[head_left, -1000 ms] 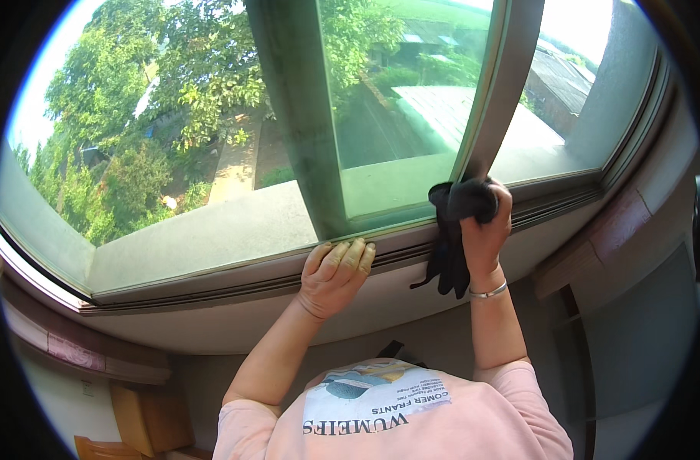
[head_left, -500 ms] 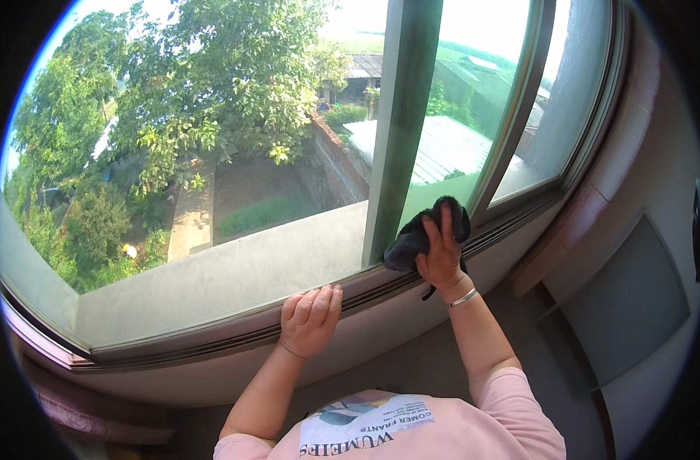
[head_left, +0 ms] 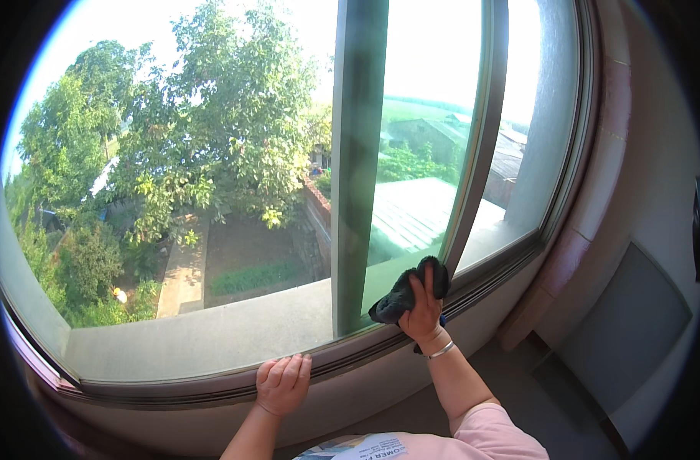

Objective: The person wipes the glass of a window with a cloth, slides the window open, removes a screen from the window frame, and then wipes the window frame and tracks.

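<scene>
My right hand [head_left: 423, 316] holds a dark, fluffy cloth [head_left: 396, 300], pressing it against the lower part of the green-tinted glass pane [head_left: 415, 172]. Part of the cloth hangs below the palm, by the wrist with a silver bangle [head_left: 440, 349]. My left hand [head_left: 283, 386] rests to the left and lower, its fingers curled over the bottom window frame [head_left: 212, 385]. The thumb of that hand is hidden. Between the two hands, the upright edge of the sliding sash [head_left: 354, 176] meets the bottom frame.
Left of the sash the window stands open onto an outer ledge [head_left: 189, 341], with trees [head_left: 235, 123] and a yard below. A second upright [head_left: 476, 146] rises right of the pane. A grey panel [head_left: 634, 326] lies along the lower right.
The view has tilted upward and shifted right, so the window sits lower and further left in the picture. The cloth stays on the lower glass, and my left hand remains on the frame.
</scene>
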### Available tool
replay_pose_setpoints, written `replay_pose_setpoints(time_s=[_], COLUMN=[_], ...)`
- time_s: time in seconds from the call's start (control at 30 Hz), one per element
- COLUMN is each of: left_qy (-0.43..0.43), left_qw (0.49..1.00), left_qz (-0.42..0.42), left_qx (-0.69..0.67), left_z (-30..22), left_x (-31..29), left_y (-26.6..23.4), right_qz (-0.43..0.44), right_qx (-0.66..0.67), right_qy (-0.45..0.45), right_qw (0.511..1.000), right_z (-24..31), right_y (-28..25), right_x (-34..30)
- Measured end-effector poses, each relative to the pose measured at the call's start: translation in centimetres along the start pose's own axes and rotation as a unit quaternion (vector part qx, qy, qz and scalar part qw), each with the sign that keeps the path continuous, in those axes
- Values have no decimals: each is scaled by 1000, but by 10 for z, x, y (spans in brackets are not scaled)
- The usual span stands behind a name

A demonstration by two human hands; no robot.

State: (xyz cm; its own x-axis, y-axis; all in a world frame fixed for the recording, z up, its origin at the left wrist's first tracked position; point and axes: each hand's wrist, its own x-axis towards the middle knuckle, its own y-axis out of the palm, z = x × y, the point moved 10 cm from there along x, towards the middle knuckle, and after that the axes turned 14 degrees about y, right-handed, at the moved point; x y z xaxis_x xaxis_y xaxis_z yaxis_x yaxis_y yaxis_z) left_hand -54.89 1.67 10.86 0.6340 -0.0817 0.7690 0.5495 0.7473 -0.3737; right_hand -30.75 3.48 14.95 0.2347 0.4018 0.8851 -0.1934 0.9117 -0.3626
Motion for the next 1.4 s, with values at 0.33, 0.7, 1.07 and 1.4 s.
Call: replay_pose_setpoints(time_s=[0.33,0.7,1.07,1.4], left_qy=[-1,-18,-34,-55], left_qw=[1000,1000,999,996], left_qz=[1,15,-1,-21], left_qx=[-13,-15,-1,-72], left_z=[0,-15,-4,-2], left_x=[-3,-6,5,10], left_y=[-1,-7,-21,-18], right_qz=[-213,-311,-219,66], right_qx=[41,38,51,-38], right_qy=[-64,-94,-147,16], right_qw=[974,945,963,997], right_z=[60,103,59,1], right_y=[-98,-207,-117,-24], right_x=[197,424,191,-67])
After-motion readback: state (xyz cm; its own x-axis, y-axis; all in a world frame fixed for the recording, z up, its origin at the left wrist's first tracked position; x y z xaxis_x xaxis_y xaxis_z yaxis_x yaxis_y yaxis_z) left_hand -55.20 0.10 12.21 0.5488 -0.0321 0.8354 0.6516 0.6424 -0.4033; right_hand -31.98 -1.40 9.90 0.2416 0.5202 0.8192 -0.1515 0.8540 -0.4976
